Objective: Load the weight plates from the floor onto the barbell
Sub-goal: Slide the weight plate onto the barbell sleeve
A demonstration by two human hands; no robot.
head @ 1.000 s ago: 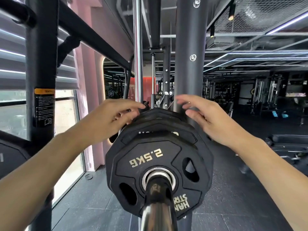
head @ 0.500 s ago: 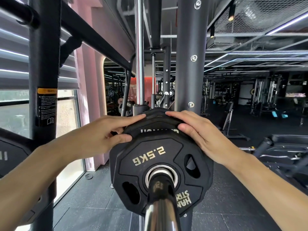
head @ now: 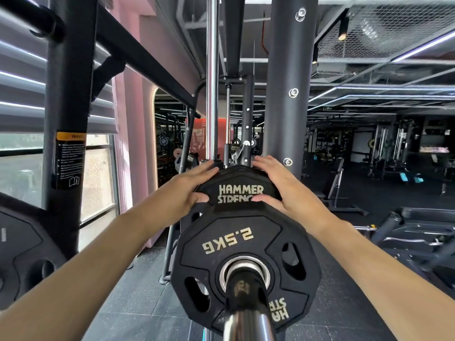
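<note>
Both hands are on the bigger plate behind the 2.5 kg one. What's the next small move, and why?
Probably press the larger plate further inward along the barbell sleeve. Left hand and right hand grip its top edge, and the 2.5KG plate sits in front, apparently apart from it.

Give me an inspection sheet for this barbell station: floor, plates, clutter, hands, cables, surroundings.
Surface: dark floor below the bar.
Job's things: 2.5KG plate on the barbell sleeve; a plate marked Hammer Strength sits just behind it, and whether it is on the sleeve is hidden.
Clutter: nothing seen.
Hands: left hand and right hand grip the rear plate's upper edge, thumbs on its near face.
Cables: nothing seen.
Surroundings: black rack post with a warning label on the left; grey upright behind the plates; bench on the right; window far left.
</note>
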